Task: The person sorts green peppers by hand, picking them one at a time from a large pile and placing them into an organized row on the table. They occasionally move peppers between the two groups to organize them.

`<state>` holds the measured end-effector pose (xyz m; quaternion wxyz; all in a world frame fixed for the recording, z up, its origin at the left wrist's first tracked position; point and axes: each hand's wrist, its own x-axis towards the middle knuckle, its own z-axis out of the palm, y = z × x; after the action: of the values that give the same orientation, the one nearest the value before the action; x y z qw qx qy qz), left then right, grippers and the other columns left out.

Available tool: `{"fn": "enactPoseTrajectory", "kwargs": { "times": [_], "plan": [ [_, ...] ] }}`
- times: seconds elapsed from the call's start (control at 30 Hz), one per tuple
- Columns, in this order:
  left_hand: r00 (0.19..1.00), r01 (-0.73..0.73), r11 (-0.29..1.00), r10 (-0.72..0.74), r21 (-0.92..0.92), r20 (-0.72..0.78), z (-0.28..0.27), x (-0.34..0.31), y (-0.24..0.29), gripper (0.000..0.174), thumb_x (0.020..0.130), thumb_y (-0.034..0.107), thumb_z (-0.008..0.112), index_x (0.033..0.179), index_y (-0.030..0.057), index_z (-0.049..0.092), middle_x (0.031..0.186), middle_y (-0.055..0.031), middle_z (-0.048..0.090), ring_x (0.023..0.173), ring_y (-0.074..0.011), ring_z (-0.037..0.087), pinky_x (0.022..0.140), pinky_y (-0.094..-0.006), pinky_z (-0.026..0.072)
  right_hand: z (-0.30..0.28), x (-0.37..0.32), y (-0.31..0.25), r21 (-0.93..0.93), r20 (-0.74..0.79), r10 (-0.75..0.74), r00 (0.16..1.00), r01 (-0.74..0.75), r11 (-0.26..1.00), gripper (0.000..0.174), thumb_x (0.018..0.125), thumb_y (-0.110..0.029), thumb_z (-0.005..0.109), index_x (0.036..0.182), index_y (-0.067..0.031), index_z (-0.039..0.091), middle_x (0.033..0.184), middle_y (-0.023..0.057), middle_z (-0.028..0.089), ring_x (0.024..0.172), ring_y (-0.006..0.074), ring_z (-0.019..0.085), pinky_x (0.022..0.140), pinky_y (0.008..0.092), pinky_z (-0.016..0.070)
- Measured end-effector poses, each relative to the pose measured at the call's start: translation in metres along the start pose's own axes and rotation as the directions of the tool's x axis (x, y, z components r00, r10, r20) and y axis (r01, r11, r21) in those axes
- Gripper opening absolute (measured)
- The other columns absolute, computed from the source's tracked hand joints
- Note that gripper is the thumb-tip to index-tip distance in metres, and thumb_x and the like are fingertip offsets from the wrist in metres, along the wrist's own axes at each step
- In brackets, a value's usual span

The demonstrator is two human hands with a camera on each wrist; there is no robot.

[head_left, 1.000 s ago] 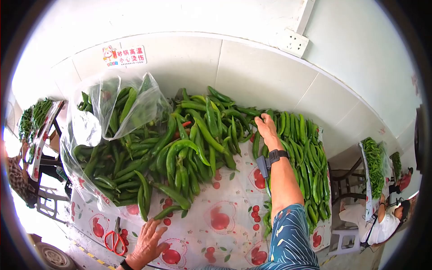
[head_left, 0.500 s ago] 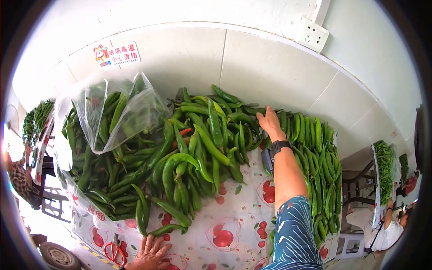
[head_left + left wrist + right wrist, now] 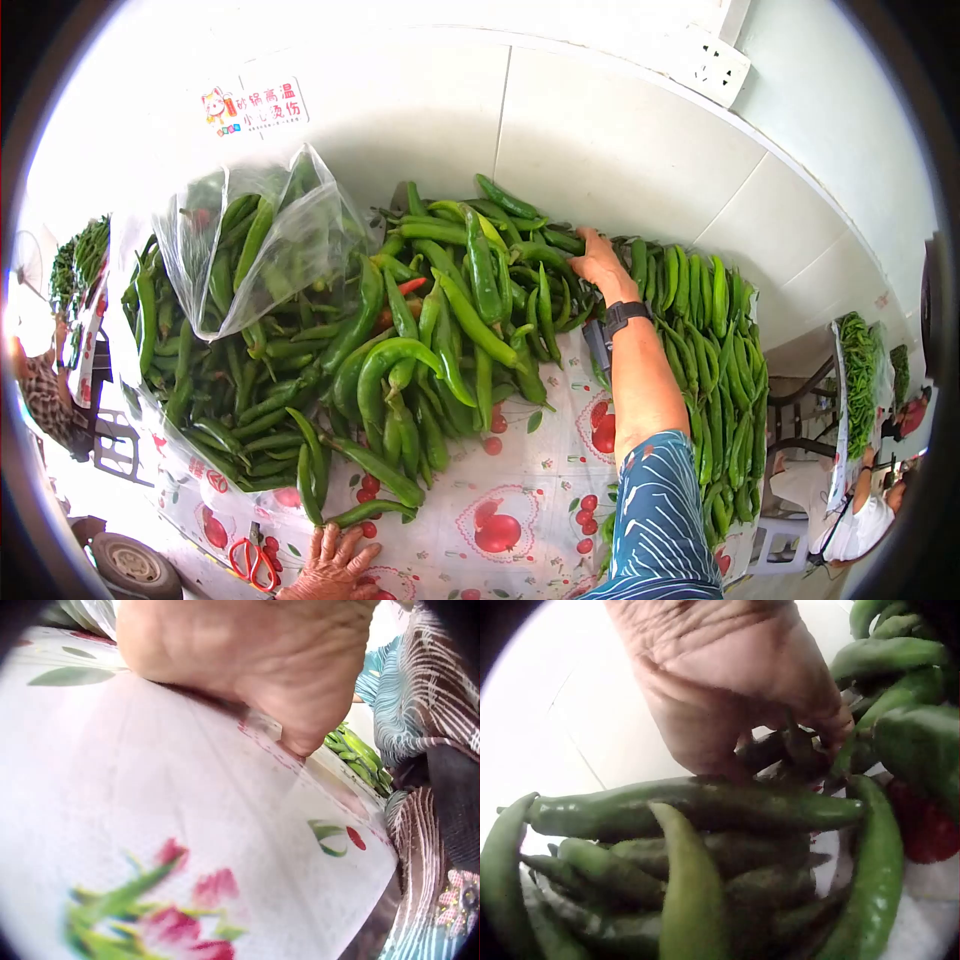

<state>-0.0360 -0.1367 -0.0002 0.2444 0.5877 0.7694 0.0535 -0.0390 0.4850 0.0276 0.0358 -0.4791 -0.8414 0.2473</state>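
Observation:
My right hand [image 3: 603,265] reaches to the back of the table, between a loose heap of long green peppers [image 3: 420,330] and a bed of green peppers lined up side by side [image 3: 712,390]. In the right wrist view its fingers and thumb arch down around a dark green pepper [image 3: 763,754], partly hidden under the palm. Just below that hand, another pepper [image 3: 697,806] lies across the row. Near the front edge my left hand [image 3: 335,570] rests with spread fingers on the fruit-print tablecloth [image 3: 455,480], fingertips close to a single pepper [image 3: 370,514].
A clear plastic bag [image 3: 240,290] drapes over the heap's left part. Red-handled scissors [image 3: 254,566] lie left of my left hand. A tiled wall [image 3: 590,130] with a socket stands behind the table. Other people sit at tables with peppers on both sides.
The head view has shifted, so the table sits further left and lower at the sides. My right hand stays at the back between heap and row; the left hand stays on the cloth.

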Motion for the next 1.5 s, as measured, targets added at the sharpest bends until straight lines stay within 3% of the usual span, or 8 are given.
{"fn": "enactPoseTrajectory", "kwargs": {
  "times": [0.07, 0.27, 0.5, 0.6, 0.73, 0.87, 1.27, 1.5],
  "plan": [
    [1.0, -0.002, 1.0, 0.002, 0.021, -0.002, 0.002, -0.003, -0.005, 0.073, 0.078, 0.038, 0.066, 0.142, 0.0135, 0.04, 0.149, -0.0203, 0.029, 0.137, -0.0482, 0.02, 0.112, -0.0599, 0.0134, 0.012, -0.005, -0.001, 0.019, -0.149, -0.044, 0.988, 0.048, 0.999, 0.063, 0.081, -0.019, 0.07, 0.137, -0.0069, 0.044, 0.133, 0.0249, 0.048, 0.125, 0.0382, 0.046, 0.104, 0.0433, 0.0408],
    [1.0, 0.021, 0.999, -0.022, 0.04, 0.006, -0.005, 0.001, 0.004, 0.073, 0.079, 0.04, 0.065, 0.142, 0.0125, 0.039, 0.149, -0.0198, 0.028, 0.137, -0.0479, 0.02, 0.112, -0.0598, 0.0138, 0.009, 0.012, -0.003, -0.054, 0.037, 0.035, 0.999, -0.033, 0.998, 0.068, 0.079, -0.02, 0.071, 0.139, -0.0054, 0.042, 0.132, 0.0268, 0.048, 0.123, 0.0402, 0.048, 0.103, 0.0418, 0.0406],
    [1.0, 0.002, 0.999, -0.003, 0.053, 0.008, -0.008, 0.001, 0.005, 0.072, 0.079, 0.039, 0.065, 0.141, 0.0115, 0.04, 0.147, -0.0209, 0.03, 0.136, -0.0484, 0.022, 0.112, -0.0599, 0.0163, 0.009, -0.005, 0.01, 0.74, 0.058, -0.013, 0.998, -0.035, 0.672, 0.074, 0.072, -0.015, 0.077, 0.134, 0.0068, 0.042, 0.123, 0.0216, 0.057, 0.109, 0.0307, 0.056, 0.091, 0.0404, 0.0449],
    [1.0, -0.002, 0.998, 0.002, 0.055, 0.005, -0.008, 0.002, 0.006, 0.073, 0.079, 0.038, 0.065, 0.142, 0.0114, 0.039, 0.147, -0.0212, 0.031, 0.136, -0.0485, 0.022, 0.112, -0.0599, 0.0163, 0.028, 0.009, 0.012, 0.693, -0.102, 0.084, 0.991, 0.01, 0.721, 0.073, 0.071, -0.013, 0.076, 0.134, 0.0049, 0.043, 0.122, 0.0211, 0.057, 0.11, 0.0316, 0.055, 0.092, 0.0426, 0.0439],
    [0.999, -0.007, 0.998, 0.01, 0.07, -0.033, -0.004, 0.001, 0.004, 0.074, 0.079, 0.039, 0.065, 0.143, 0.0116, 0.038, 0.148, -0.0211, 0.03, 0.136, -0.0485, 0.021, 0.112, -0.0602, 0.0153, 0.009, -0.025, -0.013, 0.688, 0.048, 0.11, 0.993, -0.112, 0.717, 0.067, 0.07, -0.013, 0.075, 0.131, 0.0002, 0.049, 0.119, 0.0187, 0.058, 0.108, 0.0319, 0.055, 0.091, 0.041, 0.0432],
    [1.0, -0.002, 0.995, 0.003, 0.096, -0.005, 0.0, -0.001, 0.004, 0.076, 0.08, 0.041, 0.065, 0.144, 0.0122, 0.036, 0.149, -0.0208, 0.027, 0.137, -0.0486, 0.019, 0.113, -0.0603, 0.0137, 0.011, -0.037, -0.017, 0.836, 0.072, -0.086, 0.994, -0.014, 0.548, 0.059, 0.066, -0.013, 0.075, 0.118, 0.0066, 0.056, 0.103, 0.0171, 0.064, 0.09, 0.0235, 0.059, 0.079, 0.0339, 0.0459],
    [0.999, 0.032, 0.996, -0.029, 0.088, -0.041, -0.006, 0.005, 0.006, 0.07, 0.072, 0.049, 0.067, 0.13, 0.0161, 0.047, 0.135, -0.0181, 0.038, 0.13, -0.0517, 0.025, 0.107, -0.0641, 0.0159, -0.003, -0.104, -0.081, 0.503, -0.374, -0.305, 0.876, 0.468, 0.727, 0.047, 0.065, -0.014, 0.07, 0.109, -0.0026, 0.06, 0.106, 0.0167, 0.065, 0.098, 0.0304, 0.063, 0.088, 0.0364, 0.0483],
    [0.997, 0.01, 0.989, 0.002, 0.151, -0.082, -0.007, 0.007, 0.005, 0.07, 0.071, 0.053, 0.066, 0.13, 0.0194, 0.048, 0.137, -0.015, 0.04, 0.127, -0.0475, 0.031, 0.106, -0.0618, 0.0204, -0.006, -0.139, -0.123, 0.137, -0.541, -0.54, 0.645, 0.7, 0.701, 0.037, 0.067, -0.006, 0.071, 0.102, -0.007, 0.06, 0.1, 0.0139, 0.059, 0.094, 0.0316, 0.06, 0.083, 0.0403, 0.0489]
  ]
}}
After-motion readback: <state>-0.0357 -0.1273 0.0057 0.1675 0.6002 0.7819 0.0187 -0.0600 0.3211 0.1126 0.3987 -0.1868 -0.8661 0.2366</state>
